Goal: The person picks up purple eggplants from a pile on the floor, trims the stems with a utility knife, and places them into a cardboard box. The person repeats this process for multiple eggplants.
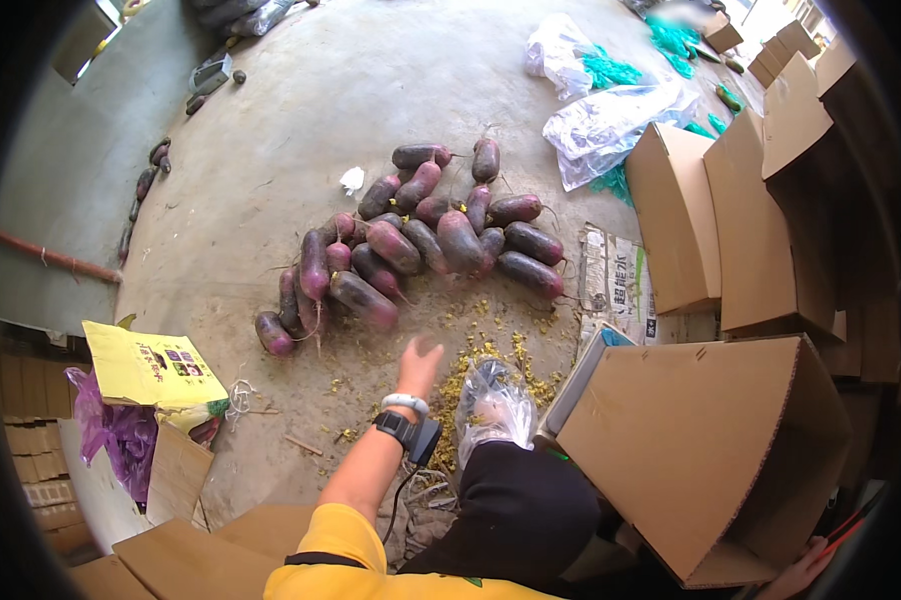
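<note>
My left hand point(420, 361), with a bracelet and a wrist-worn device, is held over the floor just below the heap, slightly blurred. Its fingers are apart with nothing visible in them. Nearest to it lies a dark purple radish-like root point(363, 298), its lower end blurred. More such roots point(462, 241) lie heaped above, some with thin root tails. At the bottom right, my right hand point(804, 568) shows partly beside the lower edge of an open cardboard box point(675, 442), close to a thin red-orange item point(846, 531). Its grip is unclear.
Cardboard boxes point(675, 217) stand along the right. Clear plastic bags point(608, 124) and green plastic point(608, 67) lie on the floor. A plastic-covered foot point(495, 409) stands among yellow plant scraps. At left is a box with a yellow printed flap point(150, 367) and a purple bag point(124, 435).
</note>
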{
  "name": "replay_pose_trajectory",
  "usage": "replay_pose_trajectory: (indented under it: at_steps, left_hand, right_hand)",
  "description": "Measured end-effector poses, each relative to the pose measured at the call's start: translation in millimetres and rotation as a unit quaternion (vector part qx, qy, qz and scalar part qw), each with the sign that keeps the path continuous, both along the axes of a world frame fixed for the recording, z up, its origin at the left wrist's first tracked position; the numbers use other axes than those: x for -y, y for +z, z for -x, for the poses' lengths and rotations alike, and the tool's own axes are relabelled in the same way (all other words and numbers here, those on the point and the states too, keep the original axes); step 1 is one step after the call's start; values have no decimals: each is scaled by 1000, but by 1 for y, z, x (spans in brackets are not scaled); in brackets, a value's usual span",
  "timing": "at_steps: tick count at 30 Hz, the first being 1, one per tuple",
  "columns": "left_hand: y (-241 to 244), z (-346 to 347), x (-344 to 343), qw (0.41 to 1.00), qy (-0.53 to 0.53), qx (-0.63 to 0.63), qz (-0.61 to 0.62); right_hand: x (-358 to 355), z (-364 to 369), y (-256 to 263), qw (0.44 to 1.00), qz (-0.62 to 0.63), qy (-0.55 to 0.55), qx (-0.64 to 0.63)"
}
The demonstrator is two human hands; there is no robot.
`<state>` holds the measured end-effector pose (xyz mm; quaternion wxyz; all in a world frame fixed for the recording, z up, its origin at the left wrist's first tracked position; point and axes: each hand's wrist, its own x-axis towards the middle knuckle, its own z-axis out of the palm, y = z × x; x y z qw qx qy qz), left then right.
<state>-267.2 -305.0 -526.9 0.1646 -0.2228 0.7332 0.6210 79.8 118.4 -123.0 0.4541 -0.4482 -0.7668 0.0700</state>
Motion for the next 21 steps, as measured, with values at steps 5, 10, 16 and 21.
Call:
replay_pose_trajectory:
  at_steps: [5, 10, 16, 21]
  left_hand:
    - [-1, 76, -24, 993, 11, -112, 21]
    - [25, 174, -51, 972, 9, -137, 189]
    - [66, 208, -73, 787, -329, -310, 420]
    - [59, 237, -84, 902, -178, -108, 378]
  right_hand:
    - [-4, 1, -2, 1000, -7, 14, -4]
    - [-6, 4, 1, 999, -2, 41, 28]
    - [-33, -33, -3, 999, 36, 18, 25]
    - [-103, -144, -16, 993, 80, -81, 21]
